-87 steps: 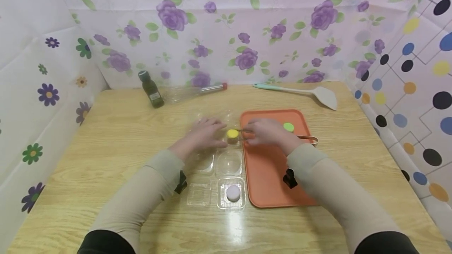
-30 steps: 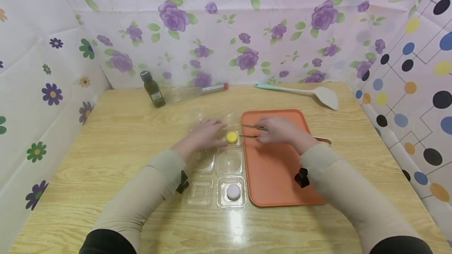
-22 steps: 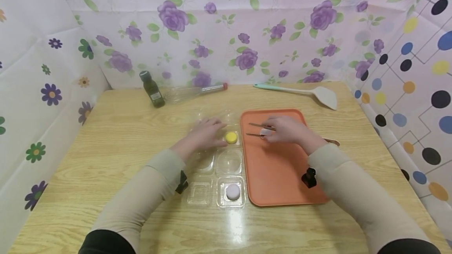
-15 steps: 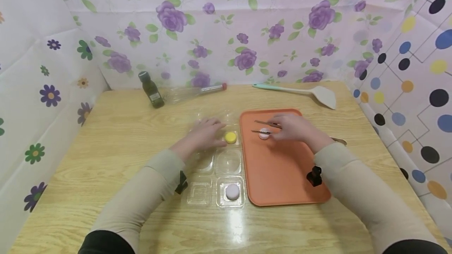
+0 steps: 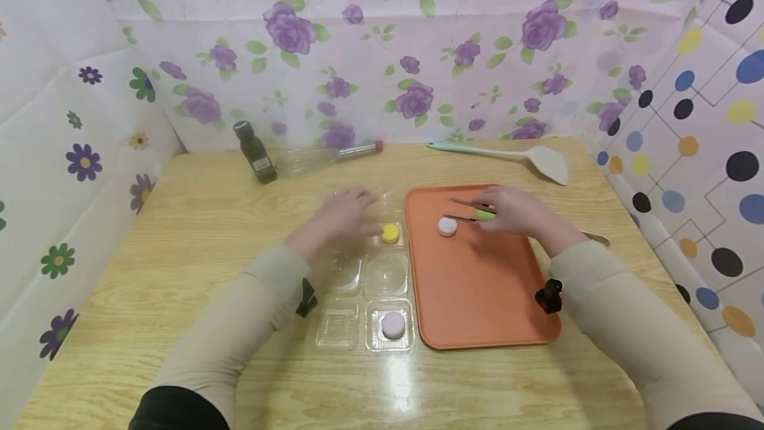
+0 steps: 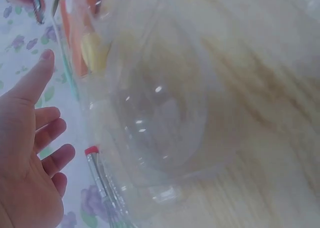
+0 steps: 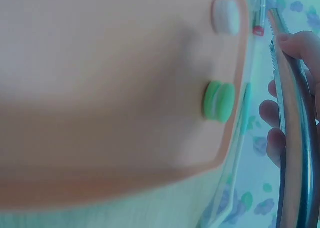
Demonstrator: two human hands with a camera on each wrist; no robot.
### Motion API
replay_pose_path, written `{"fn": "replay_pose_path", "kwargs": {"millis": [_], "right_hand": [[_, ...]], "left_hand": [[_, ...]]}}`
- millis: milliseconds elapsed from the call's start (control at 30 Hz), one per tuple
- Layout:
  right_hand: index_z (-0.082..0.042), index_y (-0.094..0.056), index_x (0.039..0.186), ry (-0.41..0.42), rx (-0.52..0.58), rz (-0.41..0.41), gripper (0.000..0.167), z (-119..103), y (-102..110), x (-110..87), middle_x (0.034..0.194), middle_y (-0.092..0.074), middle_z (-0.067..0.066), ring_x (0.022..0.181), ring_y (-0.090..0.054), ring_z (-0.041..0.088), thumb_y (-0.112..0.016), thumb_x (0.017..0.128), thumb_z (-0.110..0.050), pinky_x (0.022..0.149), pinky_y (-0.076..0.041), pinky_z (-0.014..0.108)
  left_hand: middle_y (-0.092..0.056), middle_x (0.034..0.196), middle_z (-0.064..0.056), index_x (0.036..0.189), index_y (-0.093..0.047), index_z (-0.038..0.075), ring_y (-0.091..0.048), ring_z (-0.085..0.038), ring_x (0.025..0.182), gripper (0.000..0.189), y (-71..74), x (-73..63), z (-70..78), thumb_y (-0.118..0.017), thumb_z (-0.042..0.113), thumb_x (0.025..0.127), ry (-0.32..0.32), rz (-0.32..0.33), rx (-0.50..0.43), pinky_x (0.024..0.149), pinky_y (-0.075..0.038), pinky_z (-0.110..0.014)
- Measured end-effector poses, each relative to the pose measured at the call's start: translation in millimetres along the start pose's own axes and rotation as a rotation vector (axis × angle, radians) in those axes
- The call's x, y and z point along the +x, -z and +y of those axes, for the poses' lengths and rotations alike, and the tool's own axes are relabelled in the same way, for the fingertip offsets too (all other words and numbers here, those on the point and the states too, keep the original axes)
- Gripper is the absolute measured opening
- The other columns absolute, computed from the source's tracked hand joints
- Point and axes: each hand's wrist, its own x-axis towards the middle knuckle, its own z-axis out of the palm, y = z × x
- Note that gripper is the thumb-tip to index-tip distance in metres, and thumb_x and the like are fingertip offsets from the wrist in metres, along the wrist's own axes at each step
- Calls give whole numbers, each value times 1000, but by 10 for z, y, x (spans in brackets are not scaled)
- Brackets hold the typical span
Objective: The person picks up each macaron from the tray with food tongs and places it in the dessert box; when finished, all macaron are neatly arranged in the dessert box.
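Note:
My right hand (image 5: 516,211) grips a pair of metal tongs (image 7: 294,133), whose serrated tips are apart with nothing between them. They stand over the orange tray (image 5: 477,297), above a pale pink macaron (image 5: 447,226) and a green macaron (image 7: 219,101) that lie on it. My left hand (image 5: 340,217), fingers loosely spread and holding nothing, is over the clear plastic container (image 5: 388,275) left of the tray. A yellow macaron (image 5: 390,233) sits in one compartment, close to the left fingertips. Nearer me, a lilac macaron (image 5: 393,325) rests in another clear compartment.
Along the back of the wooden table lie a whisk (image 5: 334,154) and a spatula with a mint handle (image 5: 507,153). A dark bottle (image 5: 255,152) stands at the back left. Patterned sheets (image 5: 382,52) enclose the table on three sides.
The tongs have let go of the yellow macaron, which stays in its compartment. My right hand has moved right with them over the tray. My left hand has shifted slightly back.

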Motion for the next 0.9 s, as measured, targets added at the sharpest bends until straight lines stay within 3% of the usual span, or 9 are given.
{"fn": "replay_pose_path", "kwargs": {"millis": [300, 467, 700, 900], "right_hand": [[-2, -64, 116, -40, -33, 8, 40, 209, -59, -193, 113, -62, 16, 97, -58, 33, -69, 83, -24, 81, -47, 49], [-2, -64, 116, -54, -60, 20, 41, 337, -84, -283, 101, -62, 12, 80, -56, 25, -69, 83, -26, 69, -47, 42], [0, -64, 115, -94, -52, 34, 44, 480, -74, -410, 99, -62, 12, 77, -54, 22, -70, 82, -28, 66, -45, 40], [0, -63, 117, -105, -60, 28, 47, 594, -121, -471, 103, -62, 14, 84, -58, 26, -70, 82, -31, 71, -47, 43]], "left_hand": [[-34, 145, -17, 143, -34, 7, -29, -37, 132, 82, 98, 90, -45, -66, 51, 82, 54, 34, -14, 108, -18, -56], [-34, 146, -16, 144, -33, 7, -28, -36, 133, 83, 143, 120, -87, -64, 52, 82, 86, 41, -25, 109, -17, -54], [-34, 145, -18, 143, -33, 5, -29, -35, 133, 86, 206, 29, -180, -67, 52, 80, 78, 34, -25, 110, -17, -51], [-33, 146, -17, 144, -34, 7, -25, -35, 135, 86, 184, -98, -344, -70, 49, 78, 53, 24, -53, 112, -12, -51]]}}
